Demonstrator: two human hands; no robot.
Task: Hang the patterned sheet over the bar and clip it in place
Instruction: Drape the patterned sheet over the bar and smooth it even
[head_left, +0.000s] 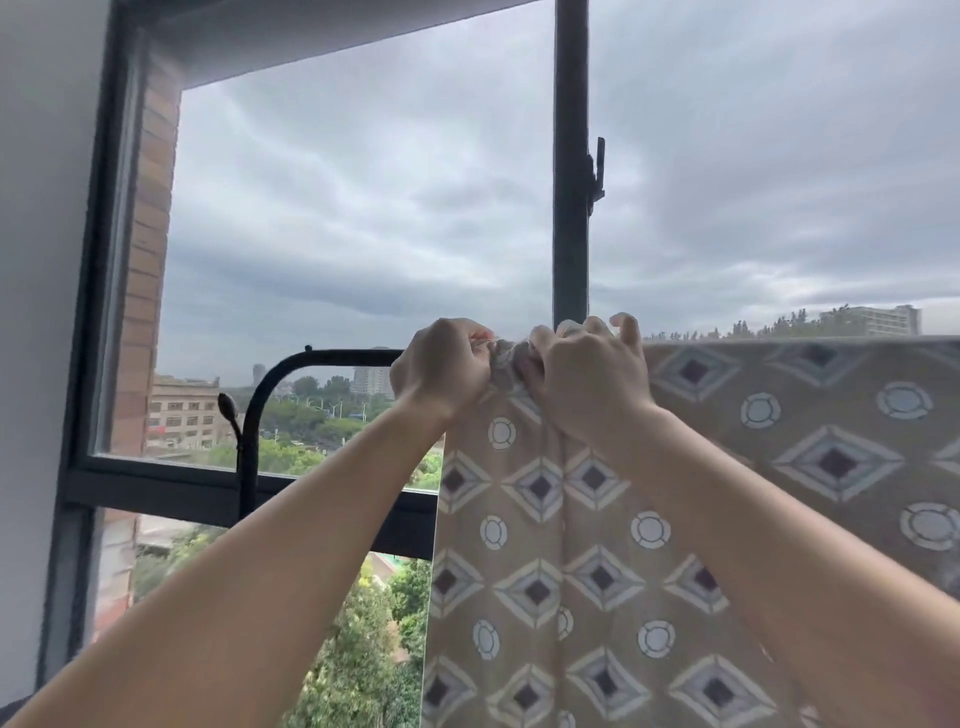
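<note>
Both forearms reached up and away from the camera and met at the top rail. The left grip (444, 371) was clenched, knuckles up, on a bunched corner (506, 364) of cloth. The right grip (587, 379) was curled round the same bunch from the other side, so the two nearly touched with the wad between them. The patterned sheet (831, 441) already lay over the rail, its top edge running level to the right edge of view and its near panel hanging straight down below the hands. Left of the hands the black bar (332, 356) showed bare, curving down to its upright in front of the window frame (570, 208).

I judged this to be the clipping step at the sheet's left end. No clip could be made out; if one was in the fingers, they hid it.

To do it well, the bunch should sit squarely on top of the bar, not beside it, so that a clip's jaws would take cloth and bar together. One grip should pin the cloth while the other works the clip, never both letting go at once. The gather should be kept small, since a thick wad may spring a clip off. Much cloth hung on the near side, and its weight could drag a loose end off the bar.
</note>
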